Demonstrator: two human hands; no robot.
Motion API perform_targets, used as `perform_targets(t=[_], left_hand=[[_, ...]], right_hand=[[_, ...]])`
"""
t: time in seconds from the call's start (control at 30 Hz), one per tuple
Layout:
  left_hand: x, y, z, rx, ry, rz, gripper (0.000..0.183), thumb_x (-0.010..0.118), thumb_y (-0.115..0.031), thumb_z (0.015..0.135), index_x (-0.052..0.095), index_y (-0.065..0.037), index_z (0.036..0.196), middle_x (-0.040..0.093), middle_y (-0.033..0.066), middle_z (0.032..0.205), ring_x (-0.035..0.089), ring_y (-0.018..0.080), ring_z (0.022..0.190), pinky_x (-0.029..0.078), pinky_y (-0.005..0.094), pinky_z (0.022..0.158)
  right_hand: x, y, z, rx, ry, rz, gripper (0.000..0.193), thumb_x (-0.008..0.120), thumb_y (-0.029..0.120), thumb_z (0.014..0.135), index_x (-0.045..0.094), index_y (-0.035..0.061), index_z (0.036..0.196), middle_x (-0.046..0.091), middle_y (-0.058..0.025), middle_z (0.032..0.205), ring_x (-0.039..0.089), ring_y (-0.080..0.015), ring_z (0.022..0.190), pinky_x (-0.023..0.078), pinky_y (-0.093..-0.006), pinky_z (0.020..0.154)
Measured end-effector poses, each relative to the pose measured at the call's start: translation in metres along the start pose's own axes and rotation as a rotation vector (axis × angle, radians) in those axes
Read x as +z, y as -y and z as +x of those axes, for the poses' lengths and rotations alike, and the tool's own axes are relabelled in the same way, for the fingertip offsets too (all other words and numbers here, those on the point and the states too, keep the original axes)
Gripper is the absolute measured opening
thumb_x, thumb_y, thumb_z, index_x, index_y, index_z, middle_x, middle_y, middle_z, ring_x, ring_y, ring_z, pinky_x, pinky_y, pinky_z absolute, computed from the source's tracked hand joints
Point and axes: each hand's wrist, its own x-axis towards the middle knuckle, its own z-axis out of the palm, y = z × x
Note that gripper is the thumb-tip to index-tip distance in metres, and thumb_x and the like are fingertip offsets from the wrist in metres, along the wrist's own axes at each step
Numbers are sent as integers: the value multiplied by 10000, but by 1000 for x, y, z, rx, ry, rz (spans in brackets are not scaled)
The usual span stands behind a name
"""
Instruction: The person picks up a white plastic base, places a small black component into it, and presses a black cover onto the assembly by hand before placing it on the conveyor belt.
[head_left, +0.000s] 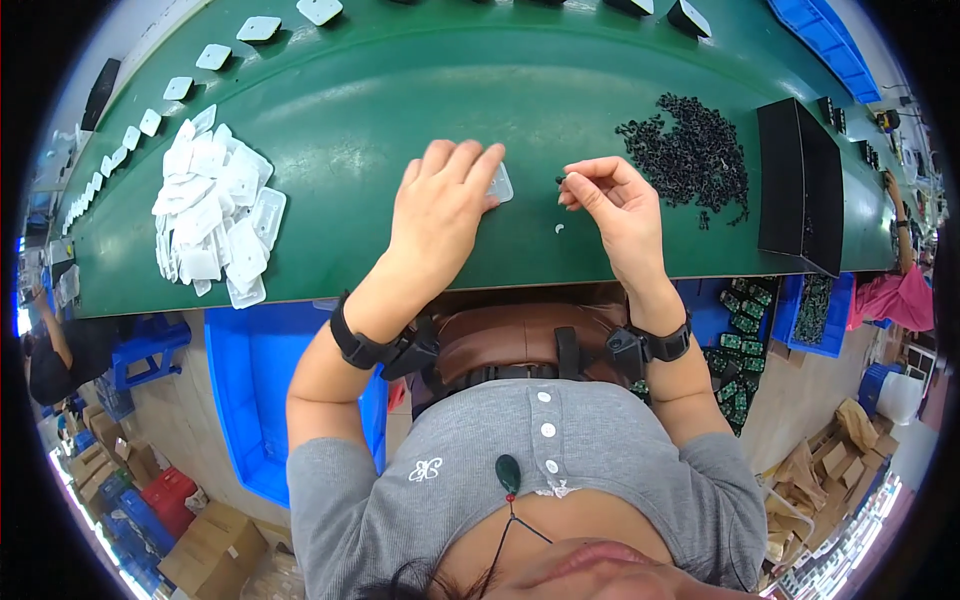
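Observation:
My left hand (440, 205) is bent over a small translucent white plastic cover (503, 184) on the green bench. Its fingers and thumb grip the cover's edges and hide most of it, so only the right end shows. To the right, thumb and fingertips of my right hand (622, 205) pinch a tiny black part (561, 181) a short way from the cover. The part's exact shape is too small to tell. A small white crescent-shaped bit (559, 229) lies on the bench below that hand. Black straps with small boxes circle both wrists.
A heap of white covers (215, 200) lies left, and a pile of small black parts (690, 155) right. Beside that pile stands a black box (795, 190). White-topped black units (258, 30) line the bench's far side. A blue bin (245, 400) sits below the near edge.

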Motion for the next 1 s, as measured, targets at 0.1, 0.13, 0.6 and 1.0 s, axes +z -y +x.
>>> perform_targets(t=[0.1, 0.13, 0.6, 1.0], left_hand=[[2, 3, 5, 18, 187, 57, 394, 734, -175, 732, 572, -73, 1076, 548, 102, 1025, 562, 289, 975, 489, 371, 755], [-2, 5, 9, -47, 266, -6, 396, 735, -182, 739, 562, -70, 1077, 552, 113, 1002, 582, 300, 902, 501, 380, 720], [-1, -31, -6, -184, -25, -687, 215, 659, 1, 807, 584, -30, 1005, 576, 134, 845, 572, 273, 639, 460, 341, 550], [7, -45, -15, -617, -150, -1460, 247, 485, 54, 928, 455, 67, 1173, 601, 140, 1018, 677, 198, 829, 562, 264, 682]], right_hand=[[1, 5, -3, -15, 7, 66, 114, 614, 58, 905, 597, -21, 984, 657, -101, 891, 627, -143, 798, 497, -249, 739], [0, 6, -4, -9, 19, 94, 110, 614, 57, 904, 593, -19, 981, 660, -110, 902, 631, -151, 806, 500, -255, 743], [18, 1, -14, 89, 66, 94, 91, 639, 97, 893, 608, 21, 931, 592, -7, 815, 543, -72, 715, 411, -201, 629], [24, 9, -20, -313, -36, -468, 86, 687, 64, 844, 616, 16, 833, 517, 13, 783, 426, -41, 644, 320, -188, 560]])
